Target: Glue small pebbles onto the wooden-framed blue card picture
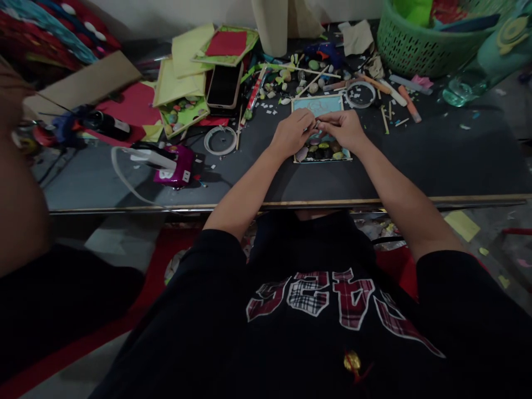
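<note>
Both my hands meet over a small blue picture panel edged with thin pale sticks, lying on the dark table. Dark, green and yellowish pebbles line its lower part, nearest to me. My left hand is closed in a pinch at the middle of the panel. Fingertip to fingertip with it, my right hand pinches too. Something small and greyish shows between the fingers, too little to name. The hands cover the panel's centre.
Loose pebbles, sticks and paper scraps lie behind the panel, with tape rolls on either side. A phone, a purple power socket with a cable, a green basket and a bottle stand around. Another person's arm is at left.
</note>
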Demonstrator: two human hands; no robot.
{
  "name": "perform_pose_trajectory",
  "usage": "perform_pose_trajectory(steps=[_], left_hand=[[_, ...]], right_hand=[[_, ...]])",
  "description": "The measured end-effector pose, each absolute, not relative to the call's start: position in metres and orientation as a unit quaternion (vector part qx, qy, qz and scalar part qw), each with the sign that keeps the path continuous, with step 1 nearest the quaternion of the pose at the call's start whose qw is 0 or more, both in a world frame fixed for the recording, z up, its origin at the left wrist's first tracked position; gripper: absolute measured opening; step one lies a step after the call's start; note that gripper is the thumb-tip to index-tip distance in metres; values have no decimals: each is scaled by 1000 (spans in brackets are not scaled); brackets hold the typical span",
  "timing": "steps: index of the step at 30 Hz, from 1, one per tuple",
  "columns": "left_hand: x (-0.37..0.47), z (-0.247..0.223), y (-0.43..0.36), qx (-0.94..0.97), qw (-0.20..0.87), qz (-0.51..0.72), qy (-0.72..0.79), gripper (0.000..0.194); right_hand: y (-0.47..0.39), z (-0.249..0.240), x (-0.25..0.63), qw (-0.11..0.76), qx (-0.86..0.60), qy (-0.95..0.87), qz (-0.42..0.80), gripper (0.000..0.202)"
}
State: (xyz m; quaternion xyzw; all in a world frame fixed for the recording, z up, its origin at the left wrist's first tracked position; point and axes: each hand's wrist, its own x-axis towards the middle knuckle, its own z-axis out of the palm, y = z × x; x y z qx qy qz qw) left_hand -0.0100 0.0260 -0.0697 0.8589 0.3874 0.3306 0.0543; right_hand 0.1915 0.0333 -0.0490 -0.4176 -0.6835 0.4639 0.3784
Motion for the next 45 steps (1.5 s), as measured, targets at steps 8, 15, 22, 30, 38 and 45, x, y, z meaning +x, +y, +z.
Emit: perform_pose_trajectory(steps=[8,15,22,30,38,45], left_hand=[[-12,-62,21,867,33,321,380,53],[-10,-58,17,863,20,319,390,52],[-11,-59,18,852,25,333,402,48],[-11,-61,18,841,21,360,403,45],[-9,-61,18,832,-1,375,409,40],[-6,-65,21,840,-6,361,404,39]], right_hand=[[36,-44,199,372,-378,-705,472,69],[36,-48,195,359,-374,-694,499,50],[35,-48,195,376,-395,-684,485,39],[41,-56,199,385,-398,-693,463,60],[37,-55,197,391,-395,-697,453,65],[40,-61,196,394,-395,-697,451,54]])
